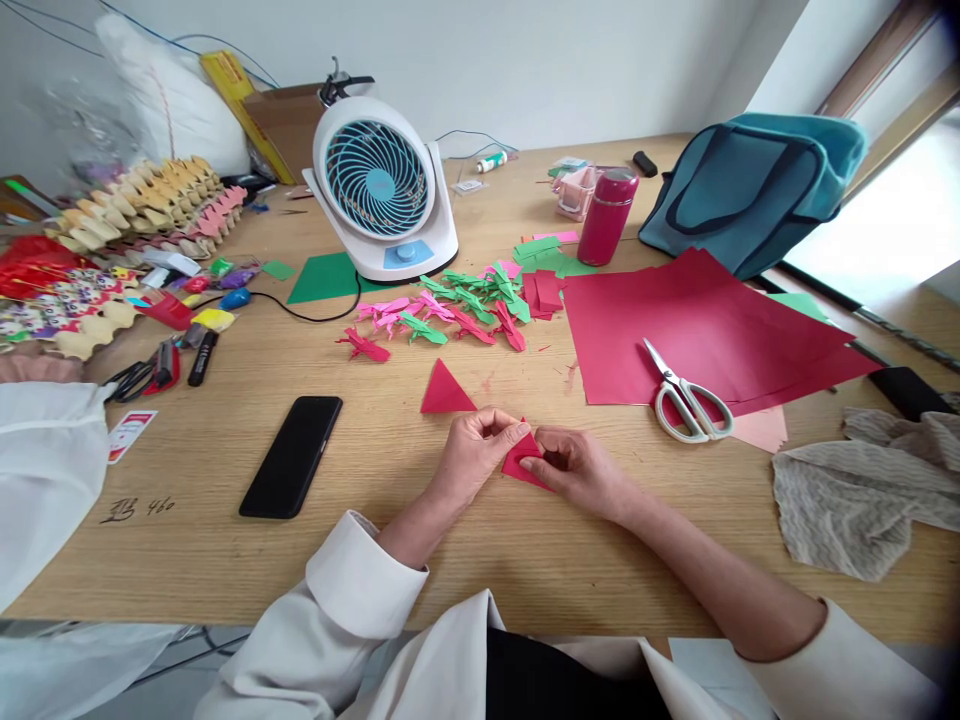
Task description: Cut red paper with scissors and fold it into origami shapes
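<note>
A small piece of folded red paper (514, 465) sits in both hands at the centre of the near part of the table (390, 560). It is plain and matt, with a point at the top and a straight lower edge slanting down to the right (much of its outline is covered by fingers, so the full shape cannot be told). Whether it touches the wood cannot be told either.

The left hand (474, 450) comes in from about eight o'clock, its thumb and forefinger pinched together on the upper corner. The right hand (583, 470) comes in from about four o'clock, its thumb pressed flat on the lower right face and the other fingers curled in behind, clamping the paper.

From the held piece, with twelve straight ahead, a flat red triangle (445, 390) lies near the left fingers at half past ten. Farther out at eleven o'clock is a cluster of folded paper figures (450, 310) in red, green and pink. The nearest edge of the large red sheets (630, 345) is at one o'clock; scissors (679, 388) lie across them at two, blades pointing toward the fan's side. A phone (292, 457) rests well off at nine, a crumpled cloth (840, 510) well off at three. Wood surface runs from phone to left wrist, from right forearm to cloth, and down to the table's front edge at six o'clock.
</note>
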Demonstrator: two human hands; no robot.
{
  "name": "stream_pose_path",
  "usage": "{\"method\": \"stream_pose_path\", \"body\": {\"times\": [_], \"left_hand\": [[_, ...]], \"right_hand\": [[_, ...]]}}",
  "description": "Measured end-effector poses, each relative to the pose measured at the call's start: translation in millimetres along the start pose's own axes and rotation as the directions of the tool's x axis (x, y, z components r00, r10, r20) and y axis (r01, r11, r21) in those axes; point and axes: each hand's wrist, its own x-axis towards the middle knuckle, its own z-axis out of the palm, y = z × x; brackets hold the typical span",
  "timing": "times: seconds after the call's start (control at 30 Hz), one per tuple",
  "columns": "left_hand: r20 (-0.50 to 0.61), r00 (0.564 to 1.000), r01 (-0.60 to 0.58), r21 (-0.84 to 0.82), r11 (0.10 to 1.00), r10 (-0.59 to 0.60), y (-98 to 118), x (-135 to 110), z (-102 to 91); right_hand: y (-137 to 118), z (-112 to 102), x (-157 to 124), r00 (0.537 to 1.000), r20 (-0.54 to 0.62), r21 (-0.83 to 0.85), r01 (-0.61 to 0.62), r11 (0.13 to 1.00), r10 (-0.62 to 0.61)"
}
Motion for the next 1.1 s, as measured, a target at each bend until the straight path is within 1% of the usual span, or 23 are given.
{"method": "stream_pose_path", "body": {"times": [0.13,0.2,0.27,0.3,0.37,0.43,0.6,0.7,0.8,0.93,1.1], "left_hand": [[-0.088,0.996,-0.021,-0.098,0.995,0.012,1.1,3.5,-3.5],[-0.086,0.996,-0.005,-0.105,0.994,-0.004,1.6,4.6,-5.4],[-0.028,1.000,0.002,-0.040,0.999,-0.003,2.2,4.2,-6.1],[0.006,1.000,-0.014,0.012,1.000,0.014,2.5,3.4,-6.0],[0.057,0.996,-0.079,0.124,0.989,0.072,3.0,1.7,-5.0],[0.083,0.989,-0.140,0.210,0.968,0.125,3.3,0.3,-3.9],[0.099,0.979,-0.199,0.301,0.933,0.176,3.5,-0.5,-3.7],[0.097,0.975,-0.223,0.333,0.916,0.202,3.1,-0.7,-3.7],[0.119,0.971,-0.238,0.350,0.906,0.208,1.5,-1.0,-2.6],[0.145,0.974,-0.212,0.332,0.919,0.173,-0.8,-1.3,-0.9],[0.132,0.983,-0.166,0.334,0.928,0.129,-2.4,-1.0,-1.0]], "right_hand": [[-0.4,0.8,-1.4,0.999,0.037,-0.006,0.002,1.000,-0.002],[0.7,-0.2,-1.0,0.999,0.017,0.058,-0.033,0.998,0.032],[2.8,-1.2,0.3,0.996,-0.023,0.183,-0.076,0.980,0.082],[4.2,-1.5,1.1,0.993,-0.038,0.252,-0.095,0.963,0.107],[7.5,-1.4,2.7,0.987,-0.056,0.362,-0.121,0.924,0.151],[10.6,-0.7,3.6,0.982,-0.066,0.411,-0.136,0.902,0.179],[11.2,-0.5,3.6,0.978,-0.080,0.419,-0.142,0.897,0.192],[5.8,-2.2,4.1,0.974,-0.083,0.459,-0.150,0.876,0.210],[2.1,-3.0,5.5,0.972,-0.086,0.495,-0.149,0.856,0.219],[3.5,-1.8,7.3,0.965,-0.113,0.527,-0.143,0.838,0.236],[4.7,-2.2,7.7,0.943,-0.189,0.543,-0.132,0.830,0.274]]}}
